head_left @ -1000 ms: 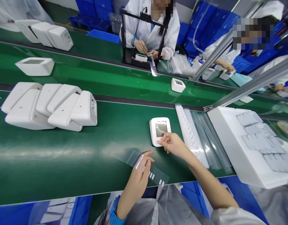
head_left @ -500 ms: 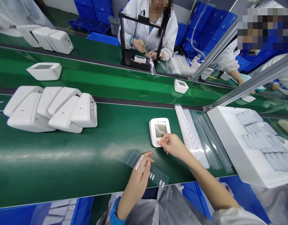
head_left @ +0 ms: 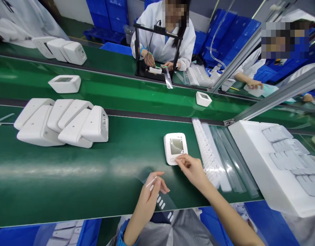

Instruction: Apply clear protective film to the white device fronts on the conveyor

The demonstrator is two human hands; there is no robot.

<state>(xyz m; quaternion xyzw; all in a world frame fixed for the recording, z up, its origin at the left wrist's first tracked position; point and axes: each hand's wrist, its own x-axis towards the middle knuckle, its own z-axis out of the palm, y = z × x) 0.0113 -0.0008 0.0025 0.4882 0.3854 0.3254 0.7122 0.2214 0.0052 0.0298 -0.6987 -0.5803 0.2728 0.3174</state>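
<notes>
A white device (head_left: pixel 175 149) with a grey screen lies face up on the green work surface (head_left: pixel 96 191). My right hand (head_left: pixel 191 169) touches its lower right edge near the oval button, thumb and fingers close together; anything between the fingertips is too small to tell. Left of and below it, my left hand (head_left: pixel 151 191) holds a clear plastic strip (head_left: pixel 161 201) with white oval stickers, its fingers curled round the strip. Part of the strip is hidden behind the fingers.
White housings (head_left: pixel 62 124) lie grouped at left. Clear strips (head_left: pixel 231 157) and a row of white pieces (head_left: pixel 204 150) lie right of the device, beside a white tray (head_left: pixel 252 171). Beyond the belt (head_left: pixel 137 99), a person (head_left: pixel 157 41) works behind a black frame (head_left: pixel 137 51).
My left hand has drawn slightly down with the strip, which now hangs more steeply. My right hand stays by the button. The view has shifted, and devices on the belt appear further right.
</notes>
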